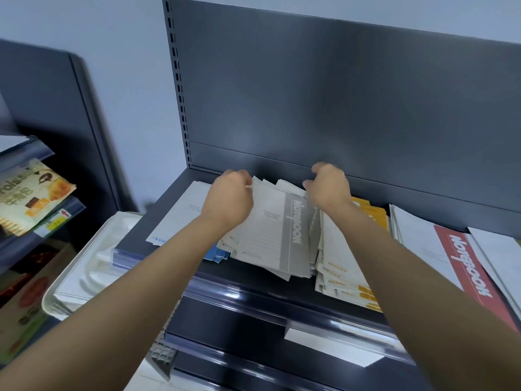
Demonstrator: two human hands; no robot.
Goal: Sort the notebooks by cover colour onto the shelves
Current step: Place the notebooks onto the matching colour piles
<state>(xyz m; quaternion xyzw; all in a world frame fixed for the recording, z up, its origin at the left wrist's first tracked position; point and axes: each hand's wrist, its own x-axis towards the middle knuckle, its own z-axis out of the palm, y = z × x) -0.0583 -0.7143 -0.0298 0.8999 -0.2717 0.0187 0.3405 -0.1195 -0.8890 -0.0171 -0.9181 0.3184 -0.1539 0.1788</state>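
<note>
1. Head view: left hand (229,197) pinches far edge of grey notebooks (277,235) on the shelf (253,280); right hand (328,186) curled at same edge, grip unclear.
2. Risk: fanned stack could slide into yellow notebooks (346,275) or off the front lip.
3. Dark metal shelving, slotted upright (180,88), pale wall (127,80); white tray (84,266) at left.

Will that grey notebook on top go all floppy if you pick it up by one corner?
Probably a bit floppy: the grey notebook looks thin, and its cover seems to be soft paper. It is likely light too, being so thin. It may also slide easily, because the books under it already lie skewed and fanned out on the smooth metal shelf.
</note>
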